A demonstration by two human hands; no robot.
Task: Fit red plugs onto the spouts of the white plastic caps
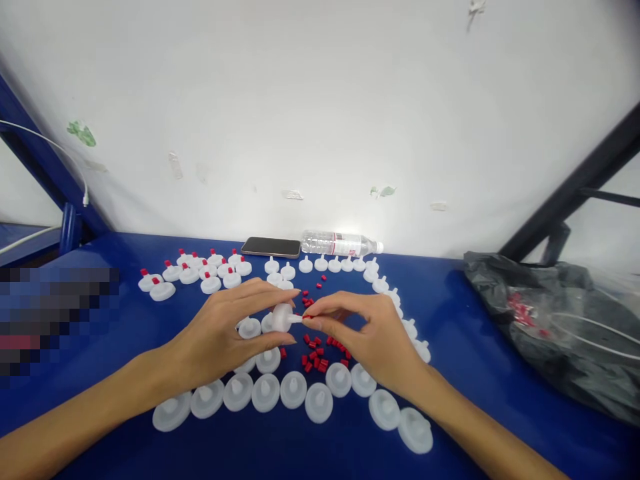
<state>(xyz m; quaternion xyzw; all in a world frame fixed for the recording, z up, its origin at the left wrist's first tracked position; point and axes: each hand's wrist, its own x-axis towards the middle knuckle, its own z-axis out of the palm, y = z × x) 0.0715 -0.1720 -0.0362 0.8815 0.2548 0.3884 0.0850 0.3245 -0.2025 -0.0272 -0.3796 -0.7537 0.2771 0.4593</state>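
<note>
Between the thumb and fingers of my left hand (220, 327) is a round white nozzle cap (282, 318), its thin spout pointing right. My right hand (373, 330) pinches a small red cap (307, 317) at the spout's tip; my fingertips partly hide it. Loose red caps (314, 353) lie on the blue table between and below my hands. White nozzle caps without red tips stand in a curved row (293, 390) in front and on the right (381, 285). Several with red tips (211, 283) stand at the back left.
A dark phone (271, 247) and a clear bottle (343, 244) lie along the back edge of the blue table (450, 307). At right is a black plastic bag (560, 333) with red pieces in clear plastic. Blue metal frame posts flank the table.
</note>
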